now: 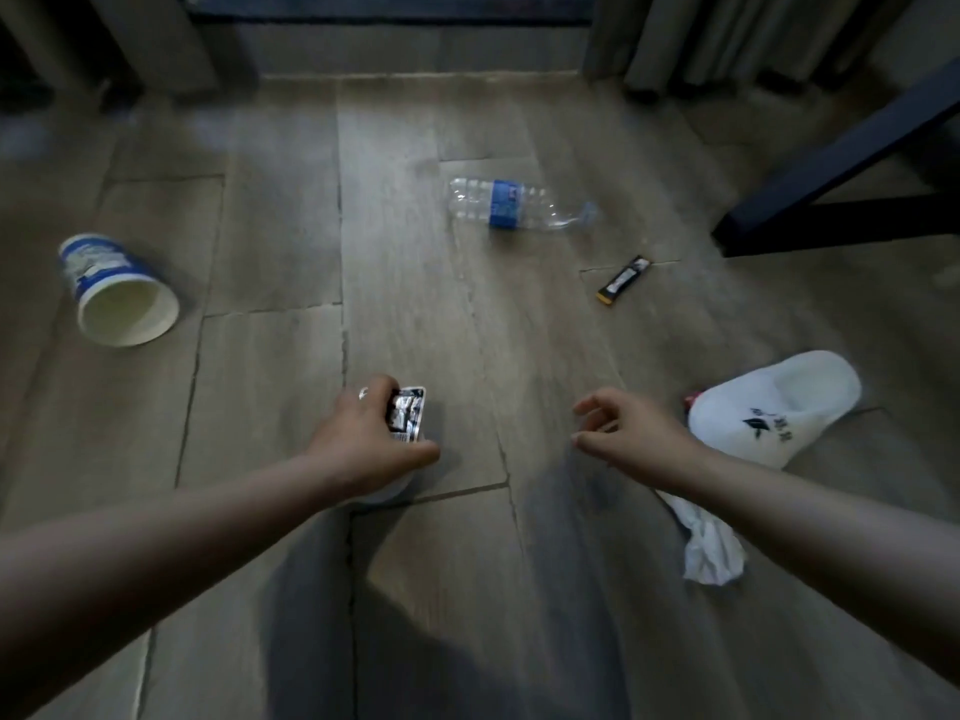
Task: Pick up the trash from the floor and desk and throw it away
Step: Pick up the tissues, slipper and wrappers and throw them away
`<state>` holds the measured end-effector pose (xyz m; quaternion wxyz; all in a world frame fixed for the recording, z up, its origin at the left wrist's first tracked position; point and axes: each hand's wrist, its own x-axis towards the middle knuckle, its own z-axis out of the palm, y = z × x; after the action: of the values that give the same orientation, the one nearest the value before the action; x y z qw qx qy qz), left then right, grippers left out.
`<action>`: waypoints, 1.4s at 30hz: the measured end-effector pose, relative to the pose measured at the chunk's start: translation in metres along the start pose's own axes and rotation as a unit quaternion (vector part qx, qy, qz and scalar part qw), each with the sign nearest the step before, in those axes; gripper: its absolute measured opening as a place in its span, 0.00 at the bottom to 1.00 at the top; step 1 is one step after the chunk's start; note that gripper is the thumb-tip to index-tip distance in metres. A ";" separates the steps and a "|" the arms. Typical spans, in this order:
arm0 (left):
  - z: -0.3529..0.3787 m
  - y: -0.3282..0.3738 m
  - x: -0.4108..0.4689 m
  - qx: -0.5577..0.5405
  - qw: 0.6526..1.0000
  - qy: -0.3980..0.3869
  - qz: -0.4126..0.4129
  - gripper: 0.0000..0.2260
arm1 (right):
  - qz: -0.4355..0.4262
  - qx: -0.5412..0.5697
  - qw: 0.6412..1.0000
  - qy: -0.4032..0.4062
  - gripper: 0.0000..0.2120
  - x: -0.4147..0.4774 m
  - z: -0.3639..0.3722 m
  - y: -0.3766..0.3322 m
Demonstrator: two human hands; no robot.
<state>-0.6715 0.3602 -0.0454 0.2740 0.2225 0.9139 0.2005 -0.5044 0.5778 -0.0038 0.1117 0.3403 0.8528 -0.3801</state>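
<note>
Silver packet [408, 414] gripped by left hand [363, 439]; right hand [628, 431] half-curled

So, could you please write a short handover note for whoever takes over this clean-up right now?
Left hand grips a black-and-white packet, with an unclear white object beneath it.
Right hand is open and empty.
Left to collect from the floor: paper cup on its side, plastic bottle lying flat, black sachet, crumpled tissue near the white slipper.
No bin in view; nothing shown thrown away yet.
</note>
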 end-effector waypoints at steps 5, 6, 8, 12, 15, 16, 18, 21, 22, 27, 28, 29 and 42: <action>0.009 0.054 -0.011 -0.050 0.994 -0.041 0.083 0.26 | -0.005 -0.022 0.994 0.103 0.13 -0.019 -0.034 0.037; 0.011 0.065 -0.013 -0.050 0.993 -0.049 0.097 0.25 | 0.005 -0.029 0.993 0.117 0.12 -0.024 -0.040 0.048; 0.015 0.084 -0.016 -0.049 0.990 -0.066 0.118 0.23 | 0.021 -0.027 0.990 0.137 0.10 -0.033 -0.050 0.068; 0.032 0.123 -0.020 -0.064 0.982 -0.101 0.144 0.21 | 0.052 -0.005 0.979 0.196 0.06 -0.051 -0.063 0.105; 0.052 0.144 -0.024 -0.105 0.979 -0.104 0.141 0.21 | 0.088 -0.026 0.969 0.230 0.03 -0.064 -0.060 0.135; 0.060 0.147 -0.026 -0.115 0.977 -0.109 0.144 0.20 | 0.102 -0.033 0.966 0.237 0.02 -0.069 -0.057 0.144; 0.071 0.148 -0.031 -0.120 0.974 -0.119 0.153 0.20 | 0.131 -0.054 0.961 0.236 0.03 -0.076 -0.055 0.161; 0.075 0.149 -0.034 -0.112 0.972 -0.127 0.162 0.23 | 0.166 -0.094 0.957 0.220 0.06 -0.074 -0.061 0.178; 0.074 0.151 -0.033 -0.110 0.972 -0.129 0.164 0.24 | 0.174 -0.109 0.956 0.210 0.07 -0.071 -0.064 0.183; 0.064 0.154 -0.026 -0.099 0.971 -0.128 0.176 0.21 | 0.199 -0.148 0.948 0.199 0.09 -0.060 -0.075 0.202; 0.064 0.154 -0.026 -0.097 0.971 -0.128 0.176 0.22 | 0.202 -0.155 0.947 0.197 0.09 -0.059 -0.075 0.206; 0.064 0.154 -0.026 -0.096 0.972 -0.127 0.175 0.23 | 0.205 -0.163 0.946 0.192 0.10 -0.058 -0.076 0.209; 0.074 0.155 -0.029 -0.082 0.970 -0.131 0.186 0.30 | 0.268 -0.234 0.923 0.144 0.13 -0.060 -0.073 0.227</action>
<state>-0.5600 0.4900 -0.0144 0.3662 0.3896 0.7933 0.2911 -0.3036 0.7099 -0.0562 0.1616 0.5719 0.8010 -0.0721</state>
